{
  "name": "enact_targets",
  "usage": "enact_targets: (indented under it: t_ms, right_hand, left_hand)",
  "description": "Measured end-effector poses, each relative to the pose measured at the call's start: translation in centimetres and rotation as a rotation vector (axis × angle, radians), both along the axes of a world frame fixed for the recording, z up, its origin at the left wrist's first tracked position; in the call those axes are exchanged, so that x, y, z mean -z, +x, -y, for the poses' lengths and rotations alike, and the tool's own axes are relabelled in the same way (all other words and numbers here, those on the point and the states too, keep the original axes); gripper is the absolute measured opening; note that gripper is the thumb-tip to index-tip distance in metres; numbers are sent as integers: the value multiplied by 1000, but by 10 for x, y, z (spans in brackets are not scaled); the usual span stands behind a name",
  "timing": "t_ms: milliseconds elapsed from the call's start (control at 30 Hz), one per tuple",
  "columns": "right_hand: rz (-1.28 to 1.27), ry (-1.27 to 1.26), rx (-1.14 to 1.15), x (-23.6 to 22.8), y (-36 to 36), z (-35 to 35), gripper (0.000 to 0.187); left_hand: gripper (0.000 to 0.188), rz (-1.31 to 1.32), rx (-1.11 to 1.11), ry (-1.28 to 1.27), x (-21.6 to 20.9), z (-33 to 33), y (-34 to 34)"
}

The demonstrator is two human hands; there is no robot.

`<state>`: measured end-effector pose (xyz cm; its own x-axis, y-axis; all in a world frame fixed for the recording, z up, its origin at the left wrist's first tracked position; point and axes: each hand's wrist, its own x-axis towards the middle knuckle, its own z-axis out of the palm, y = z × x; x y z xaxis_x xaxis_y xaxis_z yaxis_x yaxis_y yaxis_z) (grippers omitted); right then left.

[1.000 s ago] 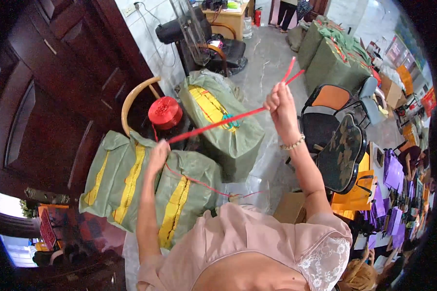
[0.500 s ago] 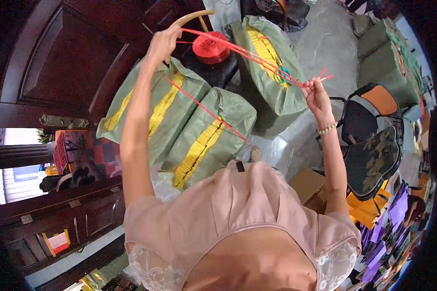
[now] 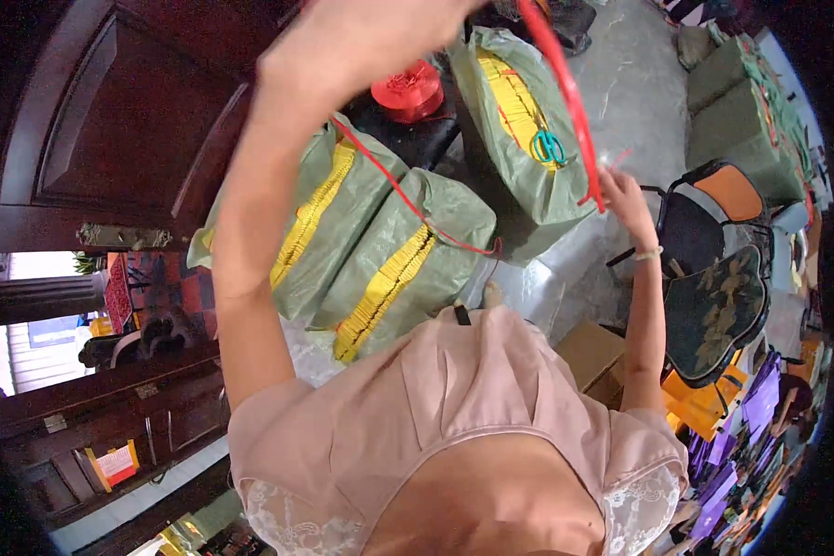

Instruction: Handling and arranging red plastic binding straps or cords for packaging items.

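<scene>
My left hand (image 3: 380,42) is raised large and blurred at the upper edge. Its fingers look closed round red plastic twine, though the fingertips are cut off by the picture's edge. From there the red plastic twine (image 3: 570,83) runs down in a flat band to my right hand (image 3: 625,199), which pinches it, a short end sticking out. Another red strand (image 3: 389,176) lies slack across the green woven sacks. Behind my left wrist sits a red twine roll (image 3: 408,93) on a dark seat. Teal-handled scissors (image 3: 547,146) rest on the far sack (image 3: 519,199).
Two green sacks (image 3: 454,199) with yellow folded contents stand before me. A dark wooden door (image 3: 111,111) is at left. Chairs (image 3: 713,213), a cardboard box (image 3: 588,357) and piled purple and orange bags (image 3: 760,394) crowd the right. More green sacks (image 3: 732,130) stand farther back.
My left hand has risen toward the camera and moved right, bringing the twine up with it. My right hand has lowered slightly. The strand over the sacks has gone slack.
</scene>
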<state>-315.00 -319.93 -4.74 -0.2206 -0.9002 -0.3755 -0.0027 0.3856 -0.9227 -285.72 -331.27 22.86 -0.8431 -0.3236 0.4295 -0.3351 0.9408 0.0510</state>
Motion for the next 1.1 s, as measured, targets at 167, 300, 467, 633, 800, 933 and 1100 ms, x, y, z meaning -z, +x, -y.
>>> enact_targets:
  t_ms: [167, 300, 467, 633, 800, 933, 1100]
  right_hand:
    - [-1189, -133, -113, -28, 22, -9, 30]
    - [-530, -597, -102, -54, 93, 9, 33]
    - [-253, -227, -158, -37, 111, 27, 39]
    - [-541, -467, 262, -2, 41, 24, 39]
    - [-905, -394, 639, 70, -84, -10, 36]
    - [-1176, 85, 698, 130, -146, -47, 44]
    - [-1528, 364, 241, 181, -127, -58, 45]
  left_hand:
    - [15, 321, -125, 98, 133, 36, -5]
    - [15, 300, -40, 179, 178, 20, -22]
    - [22, 250, 69, 272, 180, 13, -26]
    - [27, 212, 28, 585, 203, 24, 16]
    - [32, 273, 50, 802, 241, 42, 58]
    - [33, 208, 46, 1039, 268, 37, 80]
    - [32, 324, -95, 813, 273, 28, 70]
